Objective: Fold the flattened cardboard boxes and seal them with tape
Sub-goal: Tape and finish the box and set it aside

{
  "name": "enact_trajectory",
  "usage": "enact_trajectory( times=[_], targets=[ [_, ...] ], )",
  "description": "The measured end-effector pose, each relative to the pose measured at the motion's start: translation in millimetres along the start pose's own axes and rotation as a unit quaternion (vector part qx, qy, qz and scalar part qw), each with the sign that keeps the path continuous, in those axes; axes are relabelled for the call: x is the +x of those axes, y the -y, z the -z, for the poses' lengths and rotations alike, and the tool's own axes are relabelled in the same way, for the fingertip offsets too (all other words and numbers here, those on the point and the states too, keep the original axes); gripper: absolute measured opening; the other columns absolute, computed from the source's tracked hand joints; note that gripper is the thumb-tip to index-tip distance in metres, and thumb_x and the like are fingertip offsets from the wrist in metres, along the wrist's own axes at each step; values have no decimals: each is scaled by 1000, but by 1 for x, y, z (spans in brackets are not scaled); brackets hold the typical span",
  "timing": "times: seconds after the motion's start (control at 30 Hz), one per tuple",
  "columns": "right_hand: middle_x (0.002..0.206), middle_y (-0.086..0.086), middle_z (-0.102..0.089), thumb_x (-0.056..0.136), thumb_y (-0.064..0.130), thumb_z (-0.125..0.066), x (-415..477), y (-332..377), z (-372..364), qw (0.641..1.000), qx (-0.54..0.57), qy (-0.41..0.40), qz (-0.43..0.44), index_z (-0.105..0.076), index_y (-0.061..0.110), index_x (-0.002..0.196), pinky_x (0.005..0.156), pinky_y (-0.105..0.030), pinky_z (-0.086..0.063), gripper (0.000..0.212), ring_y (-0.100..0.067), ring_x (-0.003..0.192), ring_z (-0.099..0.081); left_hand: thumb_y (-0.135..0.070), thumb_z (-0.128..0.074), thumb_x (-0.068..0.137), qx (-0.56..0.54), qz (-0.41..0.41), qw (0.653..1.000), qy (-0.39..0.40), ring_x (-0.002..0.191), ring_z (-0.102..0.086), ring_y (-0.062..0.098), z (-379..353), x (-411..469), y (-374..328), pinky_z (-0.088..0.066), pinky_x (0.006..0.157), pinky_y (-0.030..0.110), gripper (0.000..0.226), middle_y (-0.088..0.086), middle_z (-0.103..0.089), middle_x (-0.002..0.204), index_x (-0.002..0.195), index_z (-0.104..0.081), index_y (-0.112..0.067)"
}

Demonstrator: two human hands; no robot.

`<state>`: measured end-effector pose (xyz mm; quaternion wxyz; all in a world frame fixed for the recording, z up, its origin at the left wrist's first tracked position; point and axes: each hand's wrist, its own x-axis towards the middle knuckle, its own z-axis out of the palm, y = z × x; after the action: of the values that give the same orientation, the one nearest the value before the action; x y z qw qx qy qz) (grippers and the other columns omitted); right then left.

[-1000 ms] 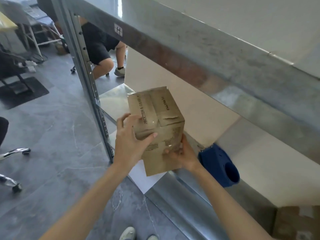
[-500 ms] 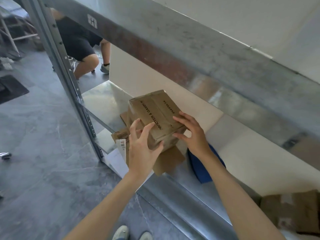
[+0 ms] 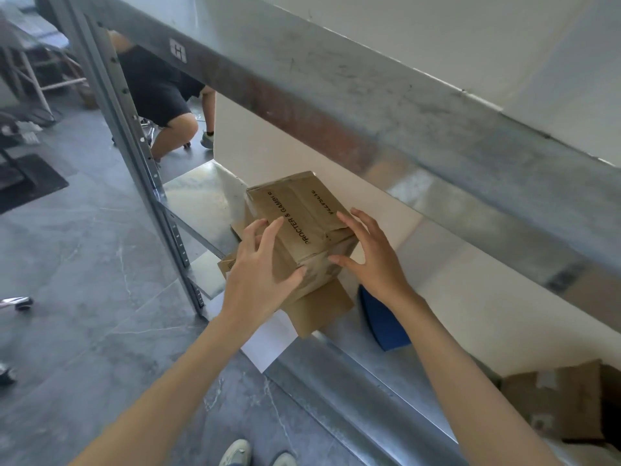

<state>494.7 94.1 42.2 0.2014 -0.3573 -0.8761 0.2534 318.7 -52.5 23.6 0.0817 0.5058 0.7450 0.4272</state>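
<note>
A folded brown cardboard box (image 3: pixel 302 213) with black print lies tilted on the metal shelf (image 3: pixel 201 196), on top of flattened cardboard pieces (image 3: pixel 322 311). My left hand (image 3: pixel 258 280) covers its near left corner, fingers on the top and thumb against the front face. My right hand (image 3: pixel 373 264) is at the box's right side with fingers spread, the thumb just touching the front corner. A blue tape dispenser (image 3: pixel 383 321) lies on the shelf right of the box, partly hidden by my right forearm.
A steel beam (image 3: pixel 369 129) crosses overhead and a steel upright (image 3: pixel 134 146) stands at the left. A white sheet (image 3: pixel 265 341) overhangs the shelf edge. More cardboard (image 3: pixel 564 405) lies at the lower right. A person (image 3: pixel 158 92) sits behind the rack.
The box came down from in front of me onto the flattened cardboard on the shelf. My right hand moved from under the box to its right side, fingers spread.
</note>
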Motion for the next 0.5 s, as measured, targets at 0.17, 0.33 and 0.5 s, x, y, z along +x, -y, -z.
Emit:
enact_trajectory(
  times=[0.17,0.33,0.5],
  targets=[
    [160,6,-26,90,48,-64,-15,-8,12,999,-19,-14,-33,-29,36,153,109,-47,-41,73,-17,145,-28,-56,-67,86,105,-11,994,-4,131,-46,23,10,-6,-3,-50,97,48,80,-1,-41,148,152,-36,-24],
    [151,7,-40,97,52,-53,-45,-34,18,997,-44,-14,-63,-29,37,153,99,-40,-47,62,-16,133,-39,-64,-50,91,182,-42,982,-15,122,-52,27,13,-15,-2,-46,97,44,77,5,-54,136,151,-39,-17],
    [134,-3,-52,100,49,-48,-79,-64,18,987,-73,1,-145,-32,35,151,90,-41,-48,55,-25,123,-47,-62,-44,92,218,-55,974,-4,124,-49,30,12,-28,-1,-45,97,44,74,4,-57,131,149,-43,-14]
  ],
)
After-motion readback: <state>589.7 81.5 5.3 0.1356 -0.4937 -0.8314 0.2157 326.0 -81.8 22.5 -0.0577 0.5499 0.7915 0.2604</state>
